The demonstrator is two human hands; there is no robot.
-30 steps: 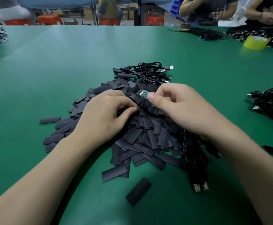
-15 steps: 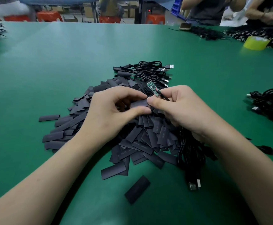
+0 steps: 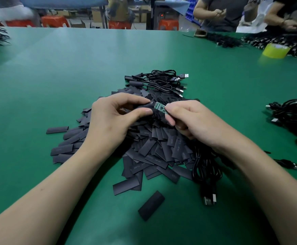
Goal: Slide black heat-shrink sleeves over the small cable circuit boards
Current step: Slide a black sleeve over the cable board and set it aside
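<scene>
- The left hand (image 3: 114,119) pinches one black heat-shrink sleeve (image 3: 143,106) between thumb and curled index finger, just above the top of the pile of sleeves (image 3: 154,149).
- The right hand (image 3: 195,121) pinches the right end of a small green circuit board (image 3: 160,107) between thumb and fingertips; the board's left end sits at the mouth of the held sleeve, and most of its green face is bare.
- Both hands hover over the far half of the pile, which lies on the green table (image 3: 55,76).
- A black cable bundle (image 3: 206,167) lies against the pile's right edge under the right wrist, its USB plug (image 3: 209,200) pointing toward the viewer.
- One rounded loose sleeve (image 3: 151,206) lies apart on the pile's near side.
- Coiled USB cables (image 3: 161,80) lie touching the pile's far edge.
- Another cable heap (image 3: 294,119) lies well right of the pile.
- A yellow-green tape roll (image 3: 275,51) stands far beyond the pile, to the right.
</scene>
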